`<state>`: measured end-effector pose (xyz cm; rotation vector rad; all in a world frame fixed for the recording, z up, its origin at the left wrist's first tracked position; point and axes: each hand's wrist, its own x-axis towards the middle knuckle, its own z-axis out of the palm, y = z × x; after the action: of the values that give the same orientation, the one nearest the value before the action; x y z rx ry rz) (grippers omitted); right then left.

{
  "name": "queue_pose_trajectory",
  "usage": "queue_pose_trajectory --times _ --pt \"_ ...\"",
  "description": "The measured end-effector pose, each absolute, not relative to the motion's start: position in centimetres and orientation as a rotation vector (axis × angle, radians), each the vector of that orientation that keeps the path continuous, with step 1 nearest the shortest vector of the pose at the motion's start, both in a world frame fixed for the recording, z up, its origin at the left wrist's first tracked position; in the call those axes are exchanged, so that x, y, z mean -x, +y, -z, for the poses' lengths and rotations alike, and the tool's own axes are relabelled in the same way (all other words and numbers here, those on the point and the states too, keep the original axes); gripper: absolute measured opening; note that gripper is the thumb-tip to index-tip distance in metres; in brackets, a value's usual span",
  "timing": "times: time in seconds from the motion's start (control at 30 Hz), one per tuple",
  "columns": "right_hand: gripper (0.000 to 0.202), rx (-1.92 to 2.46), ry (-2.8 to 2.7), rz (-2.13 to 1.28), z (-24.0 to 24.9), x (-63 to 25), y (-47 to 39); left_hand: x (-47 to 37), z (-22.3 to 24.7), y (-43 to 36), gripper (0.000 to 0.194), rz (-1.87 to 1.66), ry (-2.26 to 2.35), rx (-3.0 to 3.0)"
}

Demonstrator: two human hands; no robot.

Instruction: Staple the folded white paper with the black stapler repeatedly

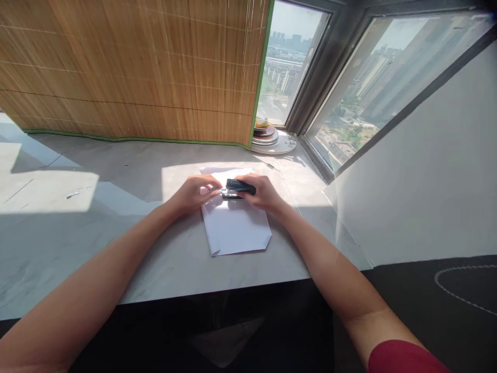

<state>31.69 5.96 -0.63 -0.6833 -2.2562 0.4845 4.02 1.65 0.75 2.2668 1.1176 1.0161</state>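
Observation:
A black stapler [241, 187] lies over the upper part of a white paper sheet [238, 228] with folded lower corners. My right hand [261, 190] is closed around the stapler's right end, and its jaws point left, apart from each other. At the stapler's left end, my left hand [197, 192] pinches something small and shiny between thumb and fingers, too small to make out for certain. The paper rests on a grey marble-look countertop [166, 269], under both hands.
Behind hangs a bamboo blind [135, 72] with green edging. Stacked plates [267, 139] stand in the corner by the windows [289, 62]. Small scraps [73, 195] lie at the left; a small dark item [271, 166] is right of the paper. A white wall [419, 171] bounds the right.

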Motion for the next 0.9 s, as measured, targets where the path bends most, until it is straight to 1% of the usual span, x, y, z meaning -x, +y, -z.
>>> queue_pose_trajectory --times 0.3,0.63,0.8,0.9 --pt "0.031 0.674 -2.3 -0.432 0.3 -31.4 5.6 -4.2 -0.4 1.8 0.014 -0.964 1.142 -2.362" --pt "0.029 0.729 -2.317 -0.409 0.0 -31.6 5.6 -4.1 -0.6 1.3 0.016 -0.999 1.244 -2.254" --pt "0.027 0.693 -2.199 -0.505 0.0 -33.0 6.5 -3.4 -0.8 1.2 0.023 -0.977 1.109 -2.358" --pt "0.03 0.667 -2.138 -0.598 -0.2 -34.0 6.9 -3.1 -1.4 1.2 0.019 -0.99 0.975 -2.411"
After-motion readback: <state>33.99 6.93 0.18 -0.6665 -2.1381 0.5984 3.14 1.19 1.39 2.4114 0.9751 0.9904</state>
